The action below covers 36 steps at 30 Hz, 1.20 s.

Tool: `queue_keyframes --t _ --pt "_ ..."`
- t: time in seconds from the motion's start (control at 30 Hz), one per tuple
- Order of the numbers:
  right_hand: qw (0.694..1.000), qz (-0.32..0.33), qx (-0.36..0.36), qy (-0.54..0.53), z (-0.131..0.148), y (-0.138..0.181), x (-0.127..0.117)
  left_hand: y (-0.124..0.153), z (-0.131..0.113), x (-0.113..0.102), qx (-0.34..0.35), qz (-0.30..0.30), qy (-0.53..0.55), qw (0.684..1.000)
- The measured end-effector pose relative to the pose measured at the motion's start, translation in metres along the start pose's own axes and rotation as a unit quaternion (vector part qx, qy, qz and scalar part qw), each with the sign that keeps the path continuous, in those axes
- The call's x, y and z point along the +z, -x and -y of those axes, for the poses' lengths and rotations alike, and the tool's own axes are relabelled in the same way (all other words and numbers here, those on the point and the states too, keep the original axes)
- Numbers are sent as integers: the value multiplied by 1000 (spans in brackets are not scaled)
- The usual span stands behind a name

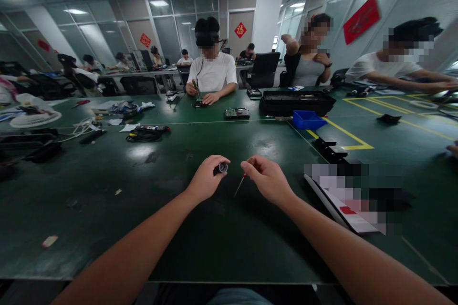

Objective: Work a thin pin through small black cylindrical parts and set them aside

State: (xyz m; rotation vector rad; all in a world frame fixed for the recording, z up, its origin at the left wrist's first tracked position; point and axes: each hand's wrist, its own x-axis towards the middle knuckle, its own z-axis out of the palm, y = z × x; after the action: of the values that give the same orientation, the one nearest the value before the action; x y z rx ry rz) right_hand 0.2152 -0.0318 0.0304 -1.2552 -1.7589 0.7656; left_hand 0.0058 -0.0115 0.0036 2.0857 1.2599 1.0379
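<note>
My left hand (207,178) is closed around a small dark cylindrical part (223,167), whose round grey end faces me. What kind of part it is I cannot make out. Opposite it, my right hand (269,177) grips a screwdriver (241,183) by its red handle, most of which the fingers hide. The thin metal shaft slants down to the left, with its tip over the green table (214,243). A short gap separates the screwdriver from the part in my left hand.
A blue bin (309,119) stands by a long black case (296,103). Black blocks (331,148) and a booklet (343,205) lie to the right. Coiled black cable (145,134) is at left, a circuit-board device (236,113) ahead. A co-worker (214,74) sits opposite.
</note>
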Motion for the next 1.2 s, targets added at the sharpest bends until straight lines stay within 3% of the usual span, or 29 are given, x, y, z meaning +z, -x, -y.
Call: queue_keyframes --t 0.2,0.43,0.7,0.93,1.2 --pt "987 -73 -25 -143 -1 -2 -2 -1 4 0 -43 -5 -12 999" --pt "982 -102 -34 -154 -3 -3 -1 -2 2 -1 -23 -3 -21 1000" --pt "990 -92 -17 -109 -8 -3 0 -1 4 -1 -12 -6 -14 1000" --pt "992 -103 15 70 3 -1 -10 0 3 -3 -8 -7 -17 1000" --pt "988 -106 -40 101 2 -1 -6 -1 7 -2 11 -4 -26 1000"
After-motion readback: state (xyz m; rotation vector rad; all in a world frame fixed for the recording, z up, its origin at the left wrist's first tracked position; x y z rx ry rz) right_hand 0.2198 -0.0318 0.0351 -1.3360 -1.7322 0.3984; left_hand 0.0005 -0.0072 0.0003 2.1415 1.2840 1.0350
